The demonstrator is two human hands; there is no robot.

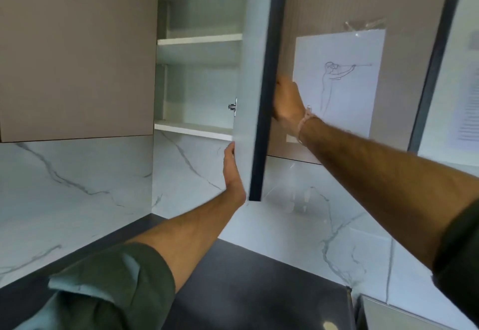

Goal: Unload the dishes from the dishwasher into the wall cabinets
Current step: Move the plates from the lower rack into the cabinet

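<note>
1. Two hands are on one cabinet door (255,91), and we hold no dish. Our right hand (286,101) wraps the door's dark outer edge at about 1 o'clock from the middle of the view, with its fingers hidden behind the panel, so we judge it clamped there. Our left hand (232,171) lies flat and spread against the door's pale inner face near its bottom corner, close to the middle of the view, gripping nothing.

2. The door stands ajar and almost edge-on to us, its long axis running up and down between the two hands.

3. The open wall cabinet (199,75) lies at 11 o'clock, to the left of the door. Its two visible shelves (197,128) look bare, though the view is blurred. The left hand is the nearer one to that opening.

4. Farther out, a line drawing on paper (337,81) is taped to the neighbouring door at 2 o'clock, marble-look wall tiles (77,179) run below the cabinets, and a dark worktop (233,285) sits at 6 o'clock.

5. The dishwasher and its dishes are out of view; we judge that unloading is not yet shown here.
</note>
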